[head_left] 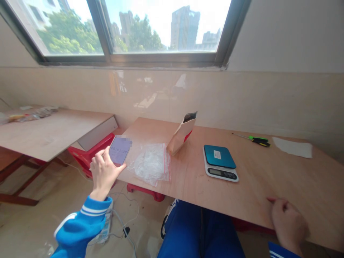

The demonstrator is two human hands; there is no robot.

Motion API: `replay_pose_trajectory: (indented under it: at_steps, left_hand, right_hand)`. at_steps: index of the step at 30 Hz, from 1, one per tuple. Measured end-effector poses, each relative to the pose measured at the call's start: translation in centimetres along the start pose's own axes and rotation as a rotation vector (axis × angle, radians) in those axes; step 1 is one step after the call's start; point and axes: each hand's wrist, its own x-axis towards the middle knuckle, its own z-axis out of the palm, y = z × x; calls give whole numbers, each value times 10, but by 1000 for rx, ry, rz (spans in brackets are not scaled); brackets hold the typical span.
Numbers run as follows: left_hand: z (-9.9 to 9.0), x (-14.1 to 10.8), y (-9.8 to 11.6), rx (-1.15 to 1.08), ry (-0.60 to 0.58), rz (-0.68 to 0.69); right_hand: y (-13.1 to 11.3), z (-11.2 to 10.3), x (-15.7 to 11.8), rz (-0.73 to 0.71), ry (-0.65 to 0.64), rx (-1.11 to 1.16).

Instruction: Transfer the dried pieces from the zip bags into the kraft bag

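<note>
My left hand (103, 170) is raised at the left end of the table and grips a phone (119, 150) by its edges, with digits showing on the screen. My right hand (288, 220) rests near the table's front edge at the right, its fingers curled and the index finger pointing left; whether it holds anything is hidden. Clear plastic zip bags (150, 163) lie beside the phone. Behind them stands a tilted brown paper pouch (182, 134) with its top open. A scale (220, 163) with a teal plate sits in the middle of the table.
A screwdriver and green-black pliers (259, 140) lie at the back right, near a white paper sheet (292, 147). A second table (67, 129) with bagged items stands at the left. Red stools (88, 152), cables and a power strip (106, 225) are below.
</note>
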Motion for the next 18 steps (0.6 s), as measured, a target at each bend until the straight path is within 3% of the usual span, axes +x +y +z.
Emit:
replay_pose_trajectory:
  at_steps: [4, 8, 18]
  left_hand:
    - [-19, -6, 15, -28, 72, 21]
    - [-26, -12, 24, -60, 100, 42]
    - [-1, -11, 13, -39, 102, 38]
  right_hand:
    - [-3, -4, -3, -17, 4, 12]
    - [-4, -4, -6, -18, 42, 19]
    - [-5, -7, -9, -12, 23, 96]
